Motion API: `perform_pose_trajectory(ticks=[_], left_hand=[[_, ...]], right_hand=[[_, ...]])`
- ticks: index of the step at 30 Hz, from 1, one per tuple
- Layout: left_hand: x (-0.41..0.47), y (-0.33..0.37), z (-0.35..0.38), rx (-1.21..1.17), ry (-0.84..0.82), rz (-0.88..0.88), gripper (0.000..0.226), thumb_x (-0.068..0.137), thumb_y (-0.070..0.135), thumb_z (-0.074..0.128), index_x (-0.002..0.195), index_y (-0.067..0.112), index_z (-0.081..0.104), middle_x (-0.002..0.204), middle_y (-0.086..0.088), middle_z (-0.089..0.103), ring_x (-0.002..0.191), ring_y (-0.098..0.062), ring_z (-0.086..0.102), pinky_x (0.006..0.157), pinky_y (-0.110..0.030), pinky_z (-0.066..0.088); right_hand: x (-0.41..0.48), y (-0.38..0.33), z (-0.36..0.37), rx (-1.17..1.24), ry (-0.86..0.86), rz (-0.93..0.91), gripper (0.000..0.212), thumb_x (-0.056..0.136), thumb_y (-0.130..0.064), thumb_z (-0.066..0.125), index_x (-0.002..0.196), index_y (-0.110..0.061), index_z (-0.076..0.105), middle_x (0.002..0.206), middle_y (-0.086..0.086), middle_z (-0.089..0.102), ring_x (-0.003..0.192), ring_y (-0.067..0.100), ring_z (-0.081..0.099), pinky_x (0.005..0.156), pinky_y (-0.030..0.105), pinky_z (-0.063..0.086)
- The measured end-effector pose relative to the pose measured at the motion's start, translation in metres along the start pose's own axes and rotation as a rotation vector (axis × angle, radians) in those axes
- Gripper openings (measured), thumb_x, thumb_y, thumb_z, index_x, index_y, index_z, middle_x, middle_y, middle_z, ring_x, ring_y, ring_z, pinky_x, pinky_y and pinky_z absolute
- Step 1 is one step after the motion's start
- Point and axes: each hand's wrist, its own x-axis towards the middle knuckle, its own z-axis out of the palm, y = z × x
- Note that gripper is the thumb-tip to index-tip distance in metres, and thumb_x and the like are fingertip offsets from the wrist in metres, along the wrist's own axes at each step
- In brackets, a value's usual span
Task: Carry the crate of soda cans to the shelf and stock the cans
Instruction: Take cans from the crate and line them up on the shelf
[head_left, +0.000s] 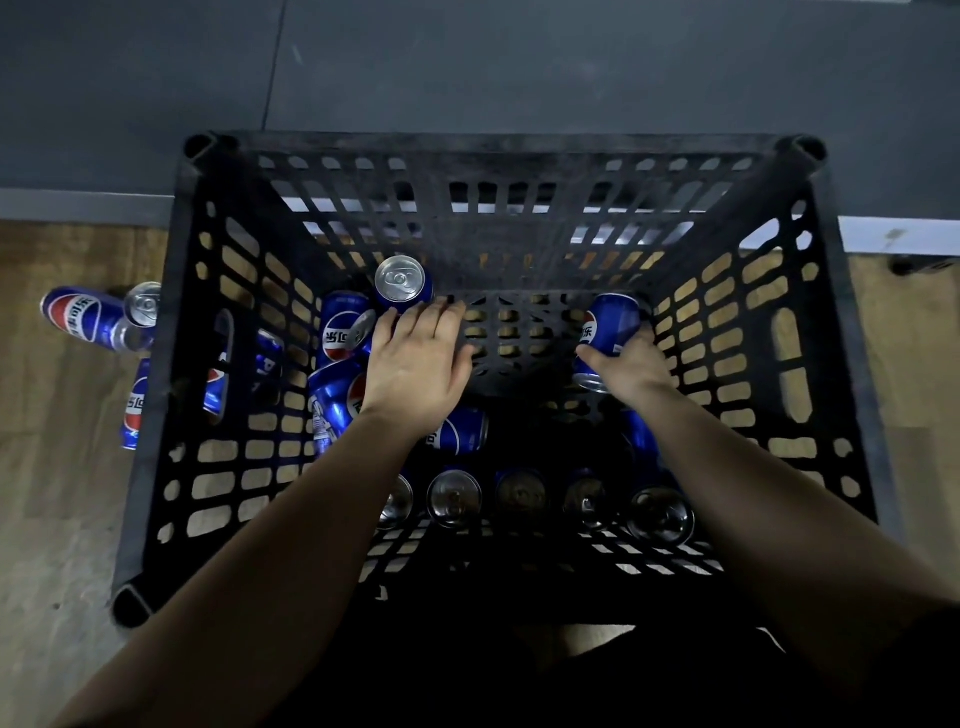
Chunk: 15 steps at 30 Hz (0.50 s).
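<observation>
Inside the crate (519, 150), the right hand (631, 364) grips a tilted can (610, 322). The left hand (415, 358) is open, fingers straight. The upright can (402, 283) stands just beyond its fingertips (434, 312).

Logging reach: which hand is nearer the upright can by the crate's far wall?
Left. The left hand is right beside the upright can; the right hand grips another can across the crate.

crate (488, 150): black slotted plastic, on the floor (52, 493).
cans (453, 498): blue; upright row at near wall, others tumbled left.
one can (610, 325): tilted in right hand (631, 364).
</observation>
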Motion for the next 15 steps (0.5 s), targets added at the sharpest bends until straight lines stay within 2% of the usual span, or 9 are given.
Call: perform_pose_trajectory(ticks=[4, 9, 12, 15], left_hand=[[0.000, 0.000, -0.001, -0.003, 0.005, 0.004, 0.049, 0.096, 0.037, 0.038, 0.139, 0.014, 0.044, 0.139, -0.005, 0.051, 0.129, -0.026, 0.044, 0.113, -0.046, 0.021], [-0.001, 0.001, -0.019, 0.008, 0.023, 0.003, 0.053, 0.093, 0.040, 0.029, 0.138, 0.015, 0.045, 0.137, -0.003, 0.052, 0.127, -0.024, 0.045, 0.112, -0.044, 0.024], [-0.004, 0.005, -0.046, 0.018, 0.031, 0.013, 0.055, 0.092, 0.040, 0.026, 0.137, 0.015, 0.047, 0.136, -0.004, 0.054, 0.126, -0.025, 0.046, 0.112, -0.044, 0.023], [-0.015, 0.015, -0.088, 0.031, 0.016, 0.044, 0.055, 0.093, 0.039, 0.027, 0.136, 0.013, 0.048, 0.134, -0.007, 0.055, 0.125, -0.027, 0.048, 0.111, -0.044, 0.022]], right_hand=[[0.000, -0.001, -0.001, 0.032, -0.001, 0.033, 0.069, 0.085, -0.043, 0.071, 0.132, -0.007, 0.037, 0.123, 0.014, 0.058, 0.109, 0.033, 0.058, 0.078, 0.030, 0.037], [-0.007, -0.007, -0.012, 0.119, 0.003, 0.050, 0.068, 0.083, -0.043, 0.071, 0.131, -0.010, 0.038, 0.114, 0.009, 0.057, 0.097, 0.027, 0.055, 0.084, 0.034, 0.041], [-0.026, -0.017, -0.030, 0.182, 0.002, 0.051, 0.064, 0.083, -0.041, 0.072, 0.130, -0.011, 0.039, 0.106, 0.003, 0.055, 0.093, 0.024, 0.053, 0.084, 0.032, 0.039], [-0.062, -0.033, -0.057, 0.206, -0.022, 0.045, 0.066, 0.083, -0.042, 0.072, 0.131, -0.013, 0.037, 0.109, 0.004, 0.056, 0.098, 0.026, 0.057, 0.086, 0.032, 0.040]])
